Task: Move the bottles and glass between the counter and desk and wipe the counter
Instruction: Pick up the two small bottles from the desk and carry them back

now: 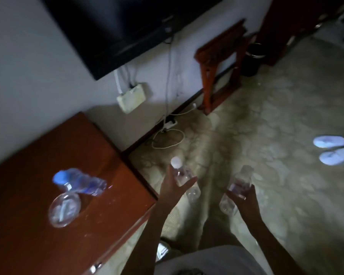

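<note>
My left hand [172, 185] grips a clear bottle with a white cap [184, 178] over the floor, just right of the wooden counter [99, 205]. A second clear bottle [237, 187] is held in my right hand [244, 197], further right and also above the floor. On the counter stand a blue-capped bottle [77, 180] and, in front of it, a clear glass [65, 208]. The picture is blurred by motion.
A dark TV [111, 26] hangs on the wall above a white box [131, 97] with cables running to the floor. A red wooden stand [218, 62] and a dark bin [253, 58] stand further back. White slippers [333, 151] lie on the carpet at right.
</note>
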`<state>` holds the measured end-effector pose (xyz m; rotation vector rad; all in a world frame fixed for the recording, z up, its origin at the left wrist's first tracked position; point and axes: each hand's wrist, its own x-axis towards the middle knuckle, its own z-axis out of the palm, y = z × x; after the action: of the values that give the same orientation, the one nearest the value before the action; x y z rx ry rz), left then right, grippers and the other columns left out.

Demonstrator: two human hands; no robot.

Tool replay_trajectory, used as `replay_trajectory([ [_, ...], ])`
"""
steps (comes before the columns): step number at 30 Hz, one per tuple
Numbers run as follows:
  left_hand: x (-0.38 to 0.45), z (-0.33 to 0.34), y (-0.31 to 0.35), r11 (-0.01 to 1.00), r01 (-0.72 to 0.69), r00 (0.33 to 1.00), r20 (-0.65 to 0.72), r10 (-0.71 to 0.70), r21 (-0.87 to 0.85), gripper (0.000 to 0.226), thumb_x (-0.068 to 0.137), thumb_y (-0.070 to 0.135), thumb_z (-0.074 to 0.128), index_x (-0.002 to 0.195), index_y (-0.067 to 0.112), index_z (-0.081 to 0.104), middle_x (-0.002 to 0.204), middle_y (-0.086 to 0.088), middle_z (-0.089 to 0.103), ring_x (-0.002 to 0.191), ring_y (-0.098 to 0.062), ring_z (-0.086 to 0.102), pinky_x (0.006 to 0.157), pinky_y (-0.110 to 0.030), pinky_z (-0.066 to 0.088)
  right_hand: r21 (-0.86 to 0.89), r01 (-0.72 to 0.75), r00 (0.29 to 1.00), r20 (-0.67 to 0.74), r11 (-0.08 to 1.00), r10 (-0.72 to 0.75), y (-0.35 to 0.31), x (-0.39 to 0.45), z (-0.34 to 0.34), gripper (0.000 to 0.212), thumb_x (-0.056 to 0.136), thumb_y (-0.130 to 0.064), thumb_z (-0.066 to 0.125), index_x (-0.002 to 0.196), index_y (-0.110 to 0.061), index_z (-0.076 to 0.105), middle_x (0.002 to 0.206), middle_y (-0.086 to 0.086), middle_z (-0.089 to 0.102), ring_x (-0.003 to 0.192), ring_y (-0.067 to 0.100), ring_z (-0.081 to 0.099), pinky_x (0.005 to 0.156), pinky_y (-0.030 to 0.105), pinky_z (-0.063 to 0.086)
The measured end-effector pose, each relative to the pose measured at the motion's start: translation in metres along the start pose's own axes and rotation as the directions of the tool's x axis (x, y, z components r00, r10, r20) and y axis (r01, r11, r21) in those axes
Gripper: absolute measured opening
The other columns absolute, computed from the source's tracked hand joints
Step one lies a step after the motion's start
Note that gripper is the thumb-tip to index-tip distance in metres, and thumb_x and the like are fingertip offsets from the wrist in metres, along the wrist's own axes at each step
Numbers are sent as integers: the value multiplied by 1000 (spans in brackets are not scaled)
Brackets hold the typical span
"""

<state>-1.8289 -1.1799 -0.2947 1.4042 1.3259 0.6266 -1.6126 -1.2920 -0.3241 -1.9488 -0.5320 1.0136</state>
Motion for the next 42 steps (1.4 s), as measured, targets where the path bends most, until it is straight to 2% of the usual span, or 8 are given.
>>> replay_trajectory([
  [4,42,70,2,994,22,986,159,-39,106,64,64,60,79,112,28,50,102,9,66,95,-7,67,87,-37,56,55,-75,992,-94,996,80,25,32,-55,75,57,-48,86,112,-11,51,103,8,68,90,24,69,83,55,56],
  [8,97,177,51,994,36,977,205,-57,104,50,70,36,84,99,41,42,102,17,61,98,2,62,83,-21,50,65,-69,984,-161,995,78,29,100,-142,52,74,-18,82,114,-13,50,103,-1,64,98,27,66,83,44,56],
  [13,165,323,142,995,-46,946,325,17,83,59,72,43,81,109,23,40,102,-6,63,94,-25,69,74,-45,57,119,27,967,-254,992,5,-10,189,-271,63,68,-34,85,118,-15,53,106,-8,64,95,12,66,85,38,56],
  [16,204,384,200,988,-131,921,377,93,76,60,75,34,80,118,16,42,106,0,62,96,-13,65,79,-30,54,176,75,955,-297,982,-20,-47,236,-329,83,55,-65,80,120,-22,52,112,-8,63,98,8,66,84,32,55],
  [26,380,534,277,977,-193,895,426,136,94,69,67,53,78,125,29,49,116,8,62,108,-12,62,86,-26,53,339,-4,938,-325,941,121,-80,425,-383,48,77,-31,79,116,-18,55,108,2,69,93,8,69,76,26,58],
  [29,453,582,312,973,-205,873,471,131,110,76,69,47,80,134,23,47,127,3,60,118,-18,59,96,-35,52,322,-7,931,-344,947,124,-118,502,-419,53,73,-39,80,117,-22,54,109,0,68,100,15,68,81,30,57],
  [36,600,682,455,968,-251,814,546,196,28,61,76,37,78,128,33,47,116,21,58,107,3,56,81,-19,50,261,63,923,-383,963,43,-235,660,-524,63,70,-54,78,121,-31,51,113,-7,65,102,10,65,86,31,54],
  [42,712,784,504,970,-229,824,547,150,79,61,75,38,78,128,29,49,119,11,62,108,-4,60,90,-26,52,349,3,890,-428,937,156,-256,795,-580,48,77,-31,78,117,-17,53,106,0,66,85,-5,65,66,8,50],
])
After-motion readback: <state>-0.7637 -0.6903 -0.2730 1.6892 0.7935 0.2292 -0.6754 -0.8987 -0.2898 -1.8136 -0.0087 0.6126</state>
